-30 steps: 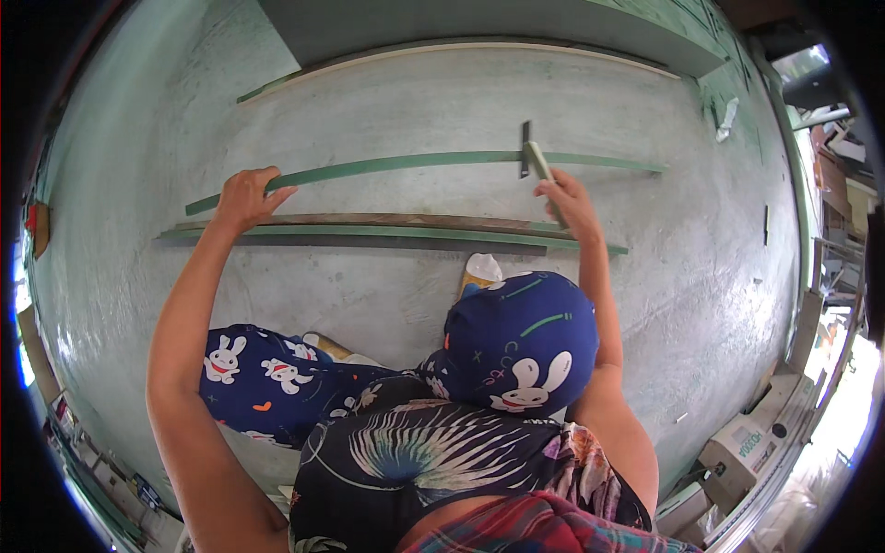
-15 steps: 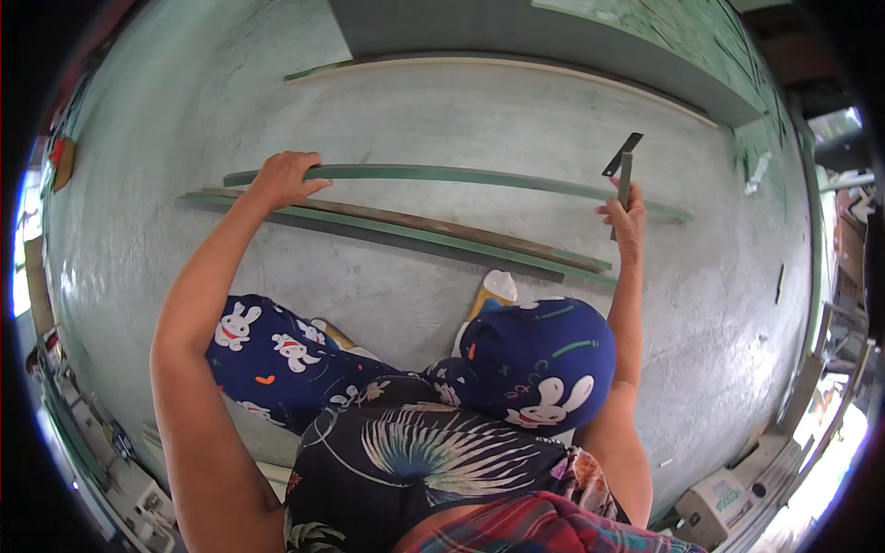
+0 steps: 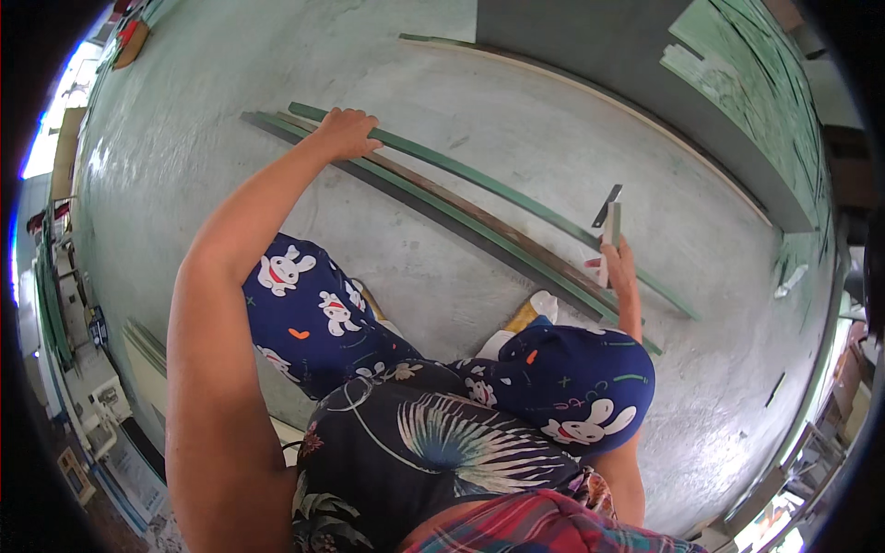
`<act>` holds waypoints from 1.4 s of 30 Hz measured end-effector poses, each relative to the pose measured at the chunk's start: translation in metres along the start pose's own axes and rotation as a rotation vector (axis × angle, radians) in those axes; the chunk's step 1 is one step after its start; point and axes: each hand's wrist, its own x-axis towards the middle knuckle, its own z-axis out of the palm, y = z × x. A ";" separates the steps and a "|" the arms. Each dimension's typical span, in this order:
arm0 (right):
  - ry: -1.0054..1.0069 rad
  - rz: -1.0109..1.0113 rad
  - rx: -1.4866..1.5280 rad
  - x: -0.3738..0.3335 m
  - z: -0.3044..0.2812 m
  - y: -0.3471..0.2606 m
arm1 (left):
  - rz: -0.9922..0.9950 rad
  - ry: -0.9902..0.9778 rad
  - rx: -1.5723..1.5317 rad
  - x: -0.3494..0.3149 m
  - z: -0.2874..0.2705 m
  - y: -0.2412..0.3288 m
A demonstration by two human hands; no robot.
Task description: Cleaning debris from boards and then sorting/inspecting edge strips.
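Note:
My left hand (image 3: 347,135) is closed round a long green strip (image 3: 489,182) near its far left end. Toward the strip's other end, my right hand (image 3: 621,267) holds a try square with a thick pale-and-green stock (image 3: 611,238) and a thin dark blade (image 3: 607,205). The stock stands up from the fingers, over the green strip; whether it touches the strip I cannot tell. Closer to my feet, a brown strip (image 3: 441,180), another green strip (image 3: 419,197) and a dark grey strip (image 3: 452,219) lie together on the floor.
A large dark grey panel (image 3: 572,46) lies at the far right, with a long pale-edged strip (image 3: 544,76) along its near side. Green-streaked sheets (image 3: 737,55) border it. My knees, in blue patterned trousers (image 3: 572,392), are bent close to the strips.
My view has turned, so the strips now slant down to the right. The try square has turned and shows its pale side. Both hands keep their hold.

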 end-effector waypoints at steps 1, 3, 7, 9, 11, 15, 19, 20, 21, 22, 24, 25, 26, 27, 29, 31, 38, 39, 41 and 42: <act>-0.056 -0.013 0.106 0.005 0.022 0.004 | -0.060 -0.016 0.069 -0.008 0.009 -0.015; -0.030 -0.033 0.128 0.006 0.029 0.006 | -0.080 0.007 0.114 0.005 0.016 -0.018; -0.033 -0.066 0.202 0.020 0.068 0.013 | -0.165 0.056 0.130 0.010 0.033 -0.027; -0.019 -0.034 0.203 0.024 0.086 0.010 | -0.177 0.089 0.119 0.014 0.032 -0.020; -0.006 -0.030 0.213 0.031 0.094 0.013 | -0.162 0.068 0.063 0.030 0.021 -0.001; -0.099 -0.043 0.241 0.026 0.133 0.020 | -0.140 0.069 0.012 0.015 0.021 0.006; -0.073 0.003 0.212 0.022 0.113 0.025 | -0.071 0.053 -0.080 0.031 0.014 0.028; -0.034 -0.055 0.189 0.020 0.113 0.026 | -0.059 0.062 -0.114 0.036 0.014 0.029; -0.040 -0.058 0.200 0.018 0.117 0.023 | -0.065 0.060 -0.102 0.039 0.013 0.024; -0.003 -0.144 0.196 0.016 0.121 0.020 | -0.073 0.038 -0.133 0.042 0.011 0.020; 0.017 -0.174 0.213 0.016 0.120 0.023 | -0.077 0.022 -0.156 0.058 0.005 0.014; 0.016 -0.178 0.220 0.015 0.118 0.022 | -0.113 0.042 -0.176 0.069 0.003 0.011; -0.005 -0.107 0.235 0.014 0.117 0.019 | -0.151 0.062 -0.196 0.080 0.001 0.006; -0.029 -0.036 0.249 0.013 0.117 0.017 | -0.158 0.062 -0.187 0.091 0.000 0.002; -0.029 -0.041 0.287 0.018 0.118 0.023 | -0.250 0.166 -0.294 0.119 -0.005 0.000; -0.002 -0.035 0.379 0.019 0.112 0.029 | -0.270 0.234 -0.354 0.153 -0.014 0.016; 0.061 -0.001 0.458 0.024 0.115 0.037 | -0.223 0.655 -0.245 0.251 -0.009 0.029; 0.065 -0.008 0.457 0.024 0.116 0.036 | -0.204 0.651 -0.245 0.262 -0.009 0.027; 0.078 0.044 0.447 0.023 0.112 0.032 | -0.225 0.611 -0.140 0.280 -0.006 0.027; 0.053 0.044 0.449 0.023 0.113 0.028 | -0.195 0.608 -0.147 0.286 -0.005 0.025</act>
